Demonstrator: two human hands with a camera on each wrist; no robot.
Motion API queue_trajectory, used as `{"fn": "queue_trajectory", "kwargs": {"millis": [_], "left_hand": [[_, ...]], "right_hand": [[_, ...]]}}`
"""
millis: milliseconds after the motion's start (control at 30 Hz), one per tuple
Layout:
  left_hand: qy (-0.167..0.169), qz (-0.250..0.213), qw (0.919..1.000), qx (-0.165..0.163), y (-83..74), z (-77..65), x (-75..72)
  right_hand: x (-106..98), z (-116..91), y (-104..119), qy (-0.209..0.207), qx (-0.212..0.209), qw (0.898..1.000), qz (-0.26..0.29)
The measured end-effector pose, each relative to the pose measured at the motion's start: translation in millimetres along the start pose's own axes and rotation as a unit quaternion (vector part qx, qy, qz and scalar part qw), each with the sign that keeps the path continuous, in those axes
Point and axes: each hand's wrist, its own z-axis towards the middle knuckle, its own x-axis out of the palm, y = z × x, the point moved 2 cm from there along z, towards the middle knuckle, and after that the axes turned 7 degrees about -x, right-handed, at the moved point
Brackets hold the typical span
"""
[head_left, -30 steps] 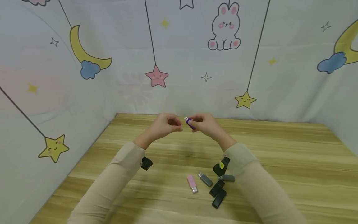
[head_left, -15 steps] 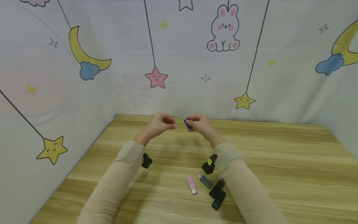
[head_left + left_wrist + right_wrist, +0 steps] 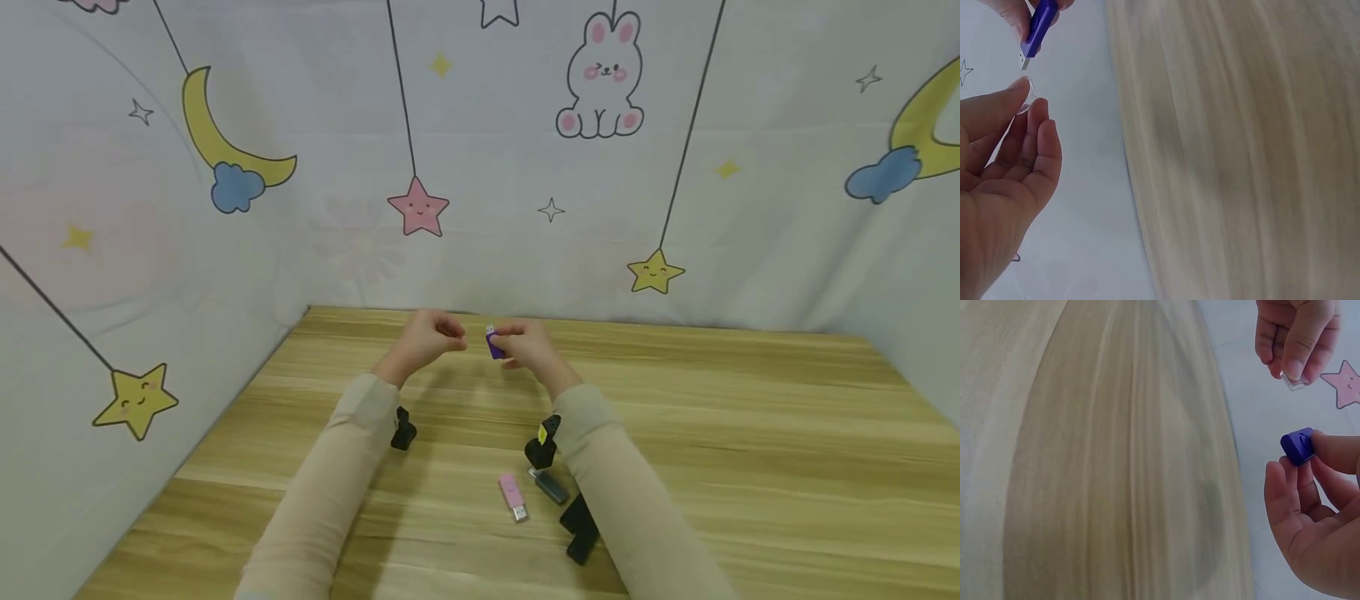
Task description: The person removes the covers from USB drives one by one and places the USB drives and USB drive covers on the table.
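Note:
My right hand (image 3: pixel 531 346) pinches a purple USB flash drive (image 3: pixel 495 344) between thumb and fingers, its metal plug pointing away from the palm. To its left, my left hand (image 3: pixel 426 340) holds a small clear plastic cap (image 3: pixel 1293 381) at its fingertips, easier to make out in the wrist views. In the left wrist view the plug of the purple drive (image 3: pixel 1039 26) faces the cap, a narrow gap between them. Both hands are raised above the far part of the table.
Nearer on the wooden table (image 3: pixel 750 433) lie a pink USB drive (image 3: pixel 513 497), a dark grey USB drive (image 3: pixel 550 486) and black drives (image 3: pixel 582 537), partly covered by the right sleeve (image 3: pixel 637 500). A printed cloth wall stands behind the table.
Both hands have shifted slightly left, with a wider gap now between cap and drive than one second ago. The right forearm has swung left and hides another grey drive.

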Motion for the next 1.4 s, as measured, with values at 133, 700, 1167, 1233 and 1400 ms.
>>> {"fn": "queue_trajectory", "kwargs": {"millis": [133,700,1167,1233,1400], "left_hand": [[0.008,-0.009,0.9999,-0.007,4.9,3.0,5.1],[0.028,0.015,0.9988,-0.038,26.5,12.3,16.4],[0.054,0.075,0.9944,-0.051,25.4,10.2,19.0],[0.057,0.076,0.994,-0.054,25.4,9.9,19.4],[0.064,0.082,0.993,-0.056,28.1,12.2,20.3]], "right_hand": [[4.0,0.4,-4.6,0.002,0.015,1.0,-0.016],[13.9,-0.1,-16.7,0.014,0.002,0.994,-0.108],[18.6,-2.1,-20.5,0.049,0.027,0.996,-0.077],[19.0,-2.1,-20.9,0.053,0.027,0.995,-0.076],[19.3,-1.0,-21.1,0.062,0.036,0.994,-0.079]]}}
